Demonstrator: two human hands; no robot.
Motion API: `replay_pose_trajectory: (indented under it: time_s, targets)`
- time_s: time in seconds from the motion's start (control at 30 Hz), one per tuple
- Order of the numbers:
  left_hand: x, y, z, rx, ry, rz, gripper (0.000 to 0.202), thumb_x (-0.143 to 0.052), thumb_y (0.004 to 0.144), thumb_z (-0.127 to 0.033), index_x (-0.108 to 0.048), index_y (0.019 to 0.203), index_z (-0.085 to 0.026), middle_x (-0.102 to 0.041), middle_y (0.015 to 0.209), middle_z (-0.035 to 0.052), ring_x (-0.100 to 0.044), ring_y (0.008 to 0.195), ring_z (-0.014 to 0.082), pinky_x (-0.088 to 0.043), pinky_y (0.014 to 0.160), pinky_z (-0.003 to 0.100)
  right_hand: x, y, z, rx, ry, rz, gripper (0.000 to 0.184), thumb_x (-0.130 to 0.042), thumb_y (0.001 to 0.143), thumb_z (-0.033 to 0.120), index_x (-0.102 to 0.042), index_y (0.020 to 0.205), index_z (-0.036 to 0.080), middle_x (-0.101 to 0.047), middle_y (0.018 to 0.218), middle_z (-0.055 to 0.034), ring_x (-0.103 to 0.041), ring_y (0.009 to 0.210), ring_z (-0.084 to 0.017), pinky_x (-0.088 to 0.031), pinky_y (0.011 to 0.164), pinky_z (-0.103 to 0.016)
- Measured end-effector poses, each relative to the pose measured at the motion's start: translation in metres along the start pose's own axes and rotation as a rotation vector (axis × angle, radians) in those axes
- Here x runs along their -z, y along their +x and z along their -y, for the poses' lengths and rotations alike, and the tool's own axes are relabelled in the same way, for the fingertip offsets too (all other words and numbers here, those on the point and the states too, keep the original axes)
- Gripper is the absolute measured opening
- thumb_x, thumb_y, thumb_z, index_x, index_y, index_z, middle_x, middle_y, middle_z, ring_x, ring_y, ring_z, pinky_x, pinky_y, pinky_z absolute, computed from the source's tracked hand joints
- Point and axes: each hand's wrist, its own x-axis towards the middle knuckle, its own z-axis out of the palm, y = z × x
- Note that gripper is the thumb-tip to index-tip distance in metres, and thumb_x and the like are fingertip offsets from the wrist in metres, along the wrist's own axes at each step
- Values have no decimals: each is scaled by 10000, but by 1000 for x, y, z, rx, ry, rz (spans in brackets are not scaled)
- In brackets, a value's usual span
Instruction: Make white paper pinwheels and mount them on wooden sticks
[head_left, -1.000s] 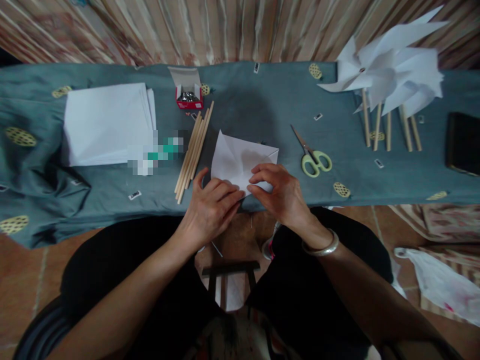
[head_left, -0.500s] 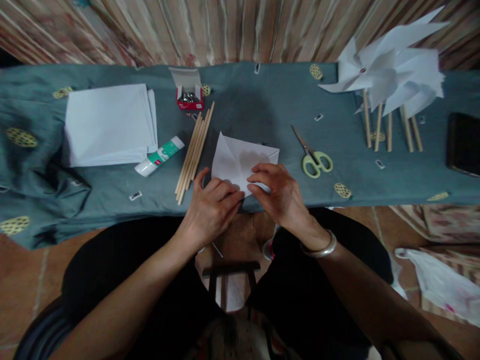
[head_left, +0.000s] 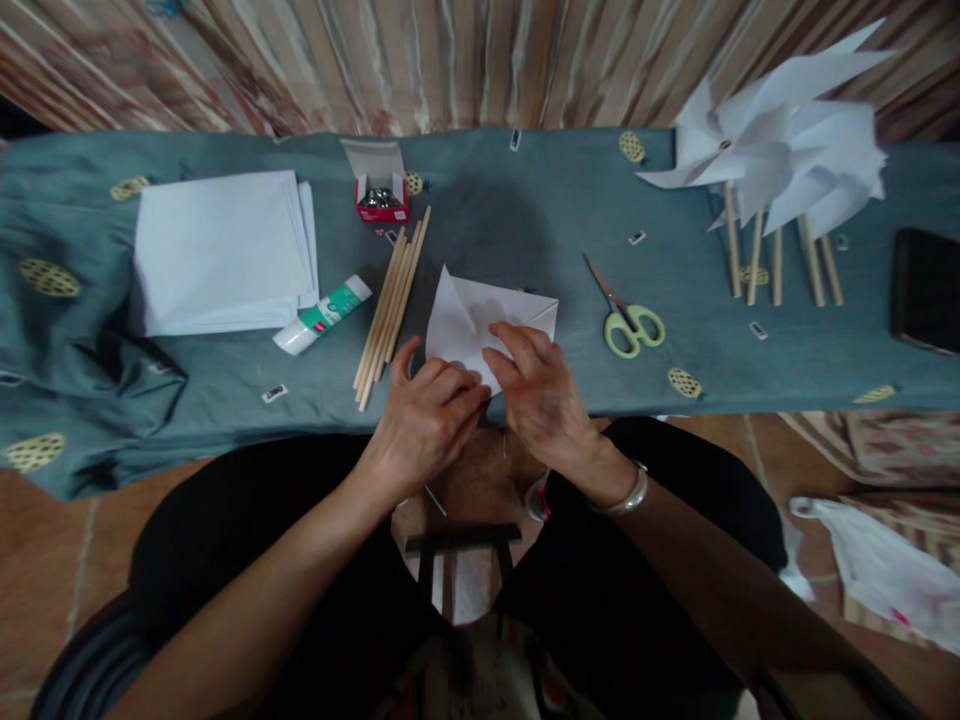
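Observation:
A folded white paper sheet lies near the front edge of the teal-covered table. My left hand presses its fingers down on the paper's near left corner. My right hand lies on the paper's near right part, fingers stretched flat over a fold. Both hands touch the paper, and their fingertips almost meet at its near edge. A silver bangle sits on my right wrist.
A bundle of wooden sticks lies left of the paper, with a glue stick, a stack of white sheets and a red box of pins. Green-handled scissors lie to the right. Paper pinwheels and a dark phone are far right.
My right hand has slid left and up over the paper, turning its fingers toward the centre fold. My left hand has stayed on the near left corner.

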Motion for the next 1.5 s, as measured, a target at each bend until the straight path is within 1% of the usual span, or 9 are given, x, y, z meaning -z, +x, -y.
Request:
replay_pose_trajectory:
  time_s: [0.17,0.3,0.5,0.63,0.83,0.97,1.13,1.27,1.5]
  targets:
    - [0,1,0,0,0,3,176,-531,906,-207,-695,969,-219,-679,862,14,-589,858,184,-335,1065,582,-4,0,3,10,3,27,263,-390,938,95,-604,1068,177,-580,1323,-98,-486,1205,-235,-460,940,-375]
    - [0,2,0,2,0,7,171,-542,903,-209,-698,970,-225,-686,874,16,-597,860,187,-331,1066,596,-2,0,-1,-21,81,62,315,-395,911,88,-606,1133,164,-559,1356,-115,-484,1219,-256,-453,963,-414]
    - [3,5,-2,26,0,49,172,-550,901,-212,-693,993,-237,-705,931,20,-606,907,200,-301,1080,622,7,2,-31,-104,288,-8,412,-357,917,135,-584,1251,211,-520,1403,-92,-470,1295,-249,-422,1055,-433]
    - [5,7,-3,26,2,64,156,-553,905,-220,-692,974,-222,-708,917,20,-608,891,203,-311,1071,625,7,14,-54,-186,239,-48,438,-336,941,183,-508,1342,159,-514,1416,-130,-449,1329,-270,-384,1091,-492]
    - [9,8,1,23,4,96,165,-558,898,-213,-688,999,-227,-710,945,22,-612,916,209,-272,1097,611,9,25,-67,-175,157,-24,407,-367,945,230,-561,1294,149,-605,1314,-131,-533,1238,-297,-403,1065,-536]
    - [13,10,8,13,4,116,190,-561,883,-190,-684,1020,-235,-709,990,31,-613,964,222,-268,1093,603,20,20,-74,-191,192,-42,370,-427,920,235,-627,1218,142,-687,1177,-124,-612,1120,-280,-459,1015,-480]
    - [14,15,17,-6,21,53,192,-563,870,-162,-681,993,-252,-711,1030,33,-611,994,241,-305,1066,614,33,9,-80,-314,274,-53,301,-537,868,251,-694,1118,190,-754,959,-71,-700,867,-240,-543,825,-389]
    - [7,22,24,7,49,-4,207,-563,858,-143,-689,945,-284,-709,1029,25,-597,1022,253,-312,1061,621,43,-7,-76,-374,306,-49,249,-574,842,250,-715,1046,228,-749,813,-21,-698,735,-201,-536,724,-341]
    - [-1,35,28,1,117,-20,259,-544,833,-92,-686,955,-270,-706,1073,26,-584,1034,261,-313,1051,627,53,-30,-58,-417,304,34,238,-577,839,259,-698,1028,179,-725,729,-31,-670,646,-182,-483,636,-296]
